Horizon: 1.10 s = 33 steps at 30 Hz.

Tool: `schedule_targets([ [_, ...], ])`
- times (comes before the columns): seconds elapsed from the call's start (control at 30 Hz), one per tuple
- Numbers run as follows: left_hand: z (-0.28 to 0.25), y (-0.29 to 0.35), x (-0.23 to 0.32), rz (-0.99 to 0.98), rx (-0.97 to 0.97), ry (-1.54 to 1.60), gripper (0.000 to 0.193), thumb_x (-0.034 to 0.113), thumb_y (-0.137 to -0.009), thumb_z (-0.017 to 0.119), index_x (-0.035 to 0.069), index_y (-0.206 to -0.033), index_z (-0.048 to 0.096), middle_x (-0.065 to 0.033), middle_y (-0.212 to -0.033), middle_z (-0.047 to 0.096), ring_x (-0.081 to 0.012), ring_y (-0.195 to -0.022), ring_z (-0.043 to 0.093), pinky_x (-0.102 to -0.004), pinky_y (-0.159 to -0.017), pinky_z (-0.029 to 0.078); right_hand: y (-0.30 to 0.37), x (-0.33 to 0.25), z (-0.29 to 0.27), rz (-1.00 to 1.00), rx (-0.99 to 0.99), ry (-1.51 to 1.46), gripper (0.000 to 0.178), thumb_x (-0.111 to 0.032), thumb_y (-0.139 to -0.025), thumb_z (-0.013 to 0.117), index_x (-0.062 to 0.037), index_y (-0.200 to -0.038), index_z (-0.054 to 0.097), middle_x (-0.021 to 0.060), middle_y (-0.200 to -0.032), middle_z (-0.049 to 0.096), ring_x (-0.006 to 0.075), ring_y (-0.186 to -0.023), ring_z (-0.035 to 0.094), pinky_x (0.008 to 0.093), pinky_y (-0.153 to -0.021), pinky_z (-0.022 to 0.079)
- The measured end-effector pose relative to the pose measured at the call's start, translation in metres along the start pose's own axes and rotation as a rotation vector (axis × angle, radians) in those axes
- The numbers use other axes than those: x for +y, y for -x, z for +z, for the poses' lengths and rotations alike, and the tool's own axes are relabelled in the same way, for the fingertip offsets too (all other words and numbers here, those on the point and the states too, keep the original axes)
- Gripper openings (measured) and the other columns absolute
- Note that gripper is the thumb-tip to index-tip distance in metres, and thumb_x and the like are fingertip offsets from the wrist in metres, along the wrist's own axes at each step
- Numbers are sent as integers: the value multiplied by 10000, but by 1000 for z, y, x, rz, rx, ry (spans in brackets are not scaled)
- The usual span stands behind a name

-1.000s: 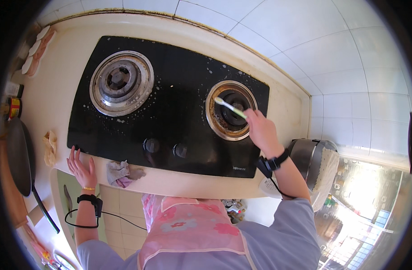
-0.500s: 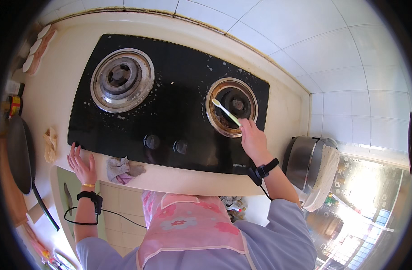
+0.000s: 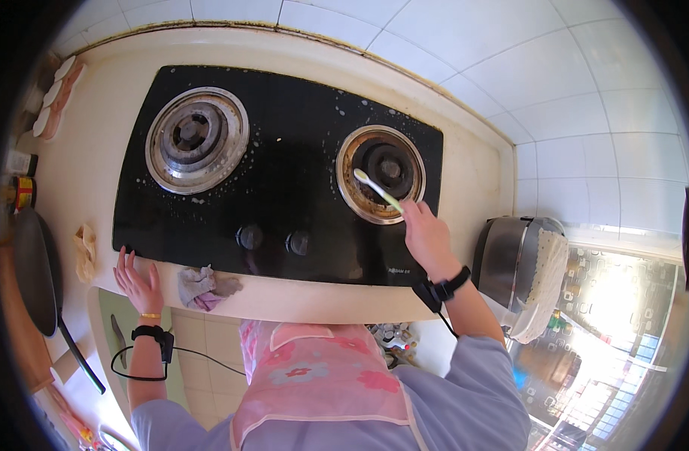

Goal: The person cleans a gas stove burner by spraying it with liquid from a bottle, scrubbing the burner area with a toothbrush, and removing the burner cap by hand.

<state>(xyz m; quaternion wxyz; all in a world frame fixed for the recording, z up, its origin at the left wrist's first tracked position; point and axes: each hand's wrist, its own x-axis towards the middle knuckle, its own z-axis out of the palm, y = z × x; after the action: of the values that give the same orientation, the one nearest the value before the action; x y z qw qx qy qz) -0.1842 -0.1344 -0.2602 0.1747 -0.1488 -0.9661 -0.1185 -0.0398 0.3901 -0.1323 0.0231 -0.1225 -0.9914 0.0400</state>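
The right hand (image 3: 429, 239), gripping a toothbrush (image 3: 380, 191) that points ahead and leftward from it, has drawn slightly bodyward, bringing the work to a nearer stretch of stained burner ring (image 3: 344, 191), while the left hand (image 3: 138, 284) rests empty, fingers spread.

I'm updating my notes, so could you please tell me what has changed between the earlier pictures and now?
The right hand has drawn the toothbrush slightly toward the front edge of the gas cooktop, over the right burner. Nothing was taken hold of or let go. The left hand stays by the front left corner, and the gray cloth lies where it was.
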Motion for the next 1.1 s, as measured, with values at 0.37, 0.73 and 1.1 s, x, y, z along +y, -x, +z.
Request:
schedule_targets([
  [0.37, 2, 1, 1, -25, -2, -10, 441, 285, -881, 544, 30, -1234, 478, -115, -1385, 429, -302, -1279, 392, -484, -1111, 214, -56, 12, -7, 64, -24, -69, 106, -146, -906, 526, -147, -1005, 564, 98, -845, 596, 335, -731, 604, 427, -609, 488],
  [0.73, 0, 0, 0, 12, -20, -19, 459, 267, -873, 554, 26, -1253, 461, -118, -1392, 422, -308, -1281, 389, -490, -1107, 218, -72, 41, -15, 258, -83, -32, 118, -183, -909, 468, -99, -900, 551, 166, -758, 619, 381, -751, 608, 498, -632, 468],
  [1.1, 3, 2, -1, 0, -17, -40, 455, 257, -875, 554, 33, -1257, 451, -137, -1401, 411, -338, -1290, 370, -508, -1108, 214, -53, 79, -3, 357, -70, -116, 68, -131, -868, 489, -116, -908, 541, 146, -766, 621, 369, -765, 607, 476, -640, 468],
])
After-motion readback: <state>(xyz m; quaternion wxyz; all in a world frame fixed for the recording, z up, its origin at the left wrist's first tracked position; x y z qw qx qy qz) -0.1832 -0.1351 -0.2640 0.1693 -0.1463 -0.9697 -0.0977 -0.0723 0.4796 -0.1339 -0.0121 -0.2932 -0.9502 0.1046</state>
